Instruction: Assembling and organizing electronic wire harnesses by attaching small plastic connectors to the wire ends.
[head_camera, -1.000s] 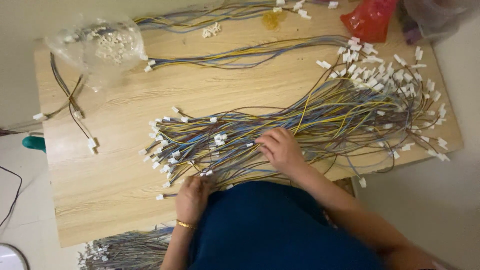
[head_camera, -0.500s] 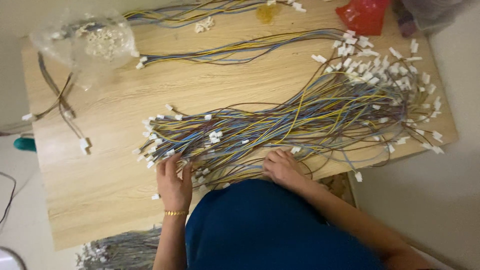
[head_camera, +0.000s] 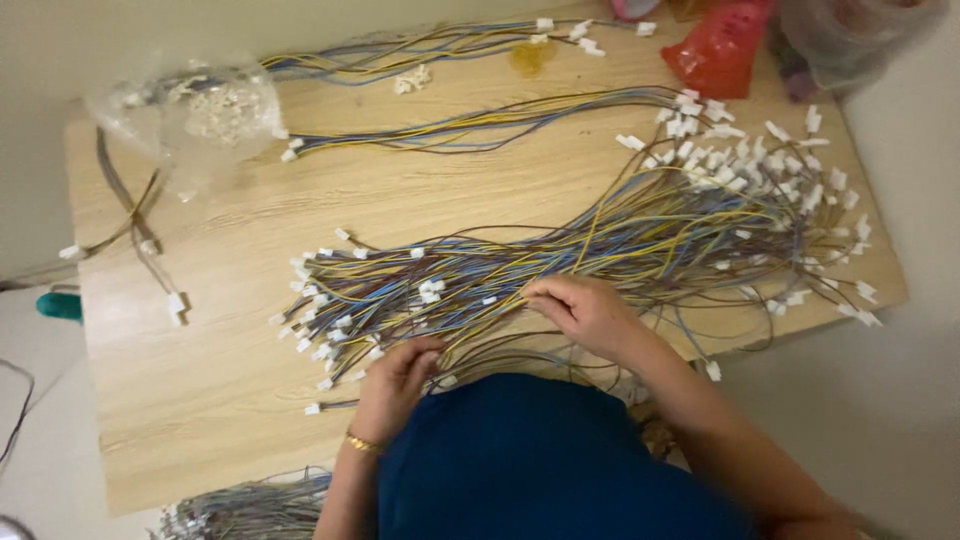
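A big spread of thin multicoloured wires (head_camera: 600, 240) with small white plug connectors at both ends lies across the wooden table (head_camera: 200, 400). My left hand (head_camera: 395, 385), with a gold bracelet at the wrist, rests on the wires near their left ends, fingers curled into the strands. My right hand (head_camera: 585, 312) is on the middle of the same spread, its fingertips pinching a few wires. Whether either hand has lifted strands off the table is not clear.
A clear plastic bag of white connectors (head_camera: 205, 110) sits at the back left. Two more wire bundles (head_camera: 480, 120) lie at the back, with a red bag (head_camera: 720, 50) at the back right. A grey bundle (head_camera: 250, 505) hangs below the front edge.
My left hand moved right along the wire ends, toward my body. My right hand shifted up and left onto the middle of the wires. The view drifted slightly.
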